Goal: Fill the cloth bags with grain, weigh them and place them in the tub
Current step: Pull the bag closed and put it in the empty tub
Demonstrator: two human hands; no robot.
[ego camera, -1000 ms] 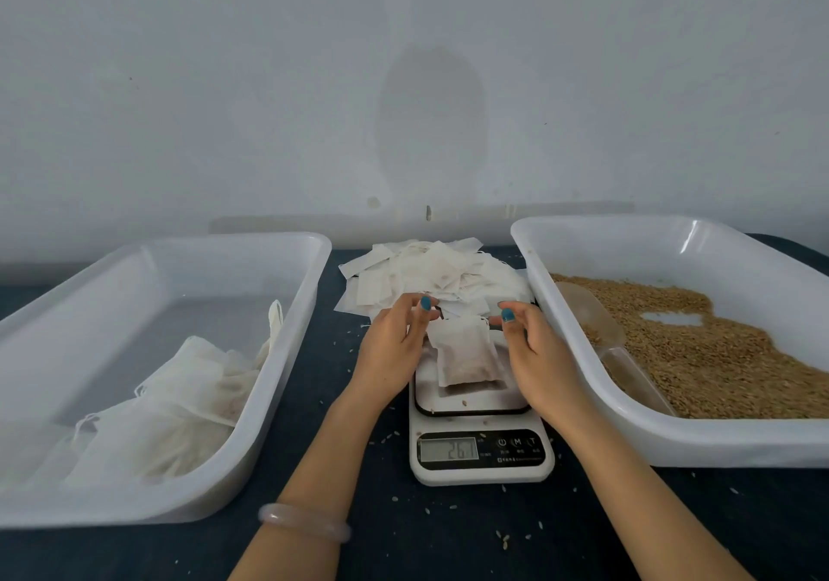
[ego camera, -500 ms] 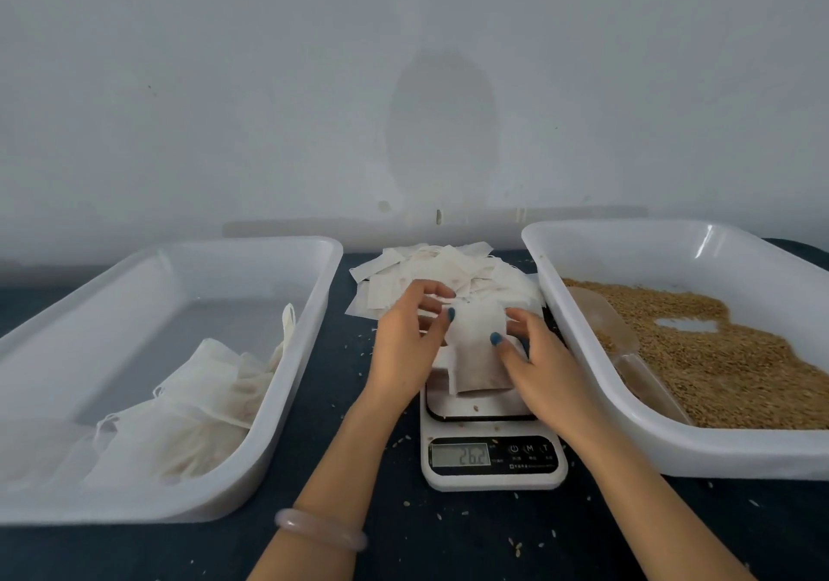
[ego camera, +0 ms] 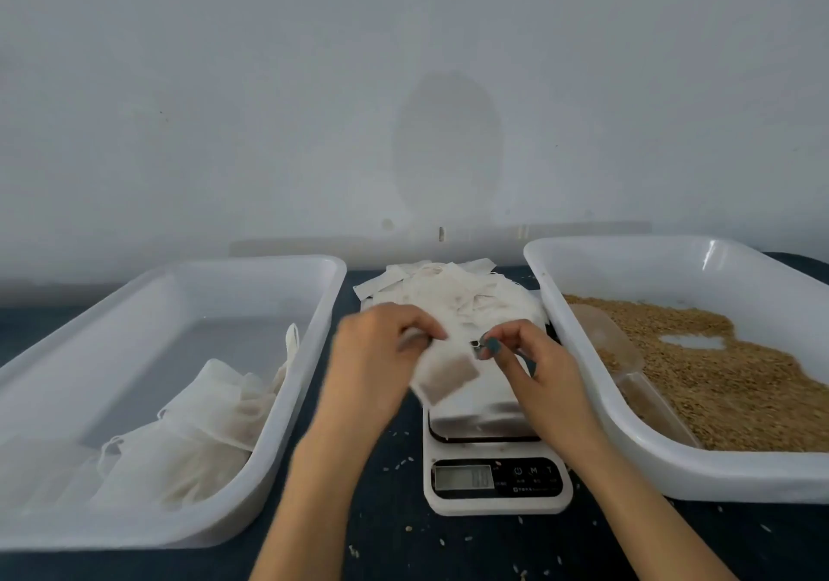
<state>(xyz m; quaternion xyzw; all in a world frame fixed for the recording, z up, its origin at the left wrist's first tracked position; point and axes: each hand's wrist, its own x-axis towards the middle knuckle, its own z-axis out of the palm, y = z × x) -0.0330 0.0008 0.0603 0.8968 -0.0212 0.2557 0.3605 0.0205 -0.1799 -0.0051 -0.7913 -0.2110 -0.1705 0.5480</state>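
A person's two hands hold one filled bag [ego camera: 446, 376] tilted just above the scale [ego camera: 498, 486]. The left hand [ego camera: 381, 356] has its fingers curled round the bag's upper edge. The right hand [ego camera: 538, 374] pinches the bag's top corner between thumb and fingertip, its other fingers loosely bent. The frame is blurred and the scale's reading cannot be made out.

The step in hand looks to be closing the weighed bag and carrying it to the tub [ego camera: 251, 266] left of the scale. To do it well, the mouth should stay uppermost and pinched until the string is drawn tight. The bag should then go over the tub's rim and be laid beside the filled bags [ego camera: 202, 423], not dropped.

By count, there is one bag in hand, one scale and two tubs, the grain tub [ego camera: 717, 473] standing right of the scale. One scoop [ego camera: 603, 338] lies in the grain [ego camera: 717, 378]. Several filled bags lie in the tub, overlapping too much to number. One pile [ego camera: 453, 288] of empty bags sits behind the scale, likewise uncountable.
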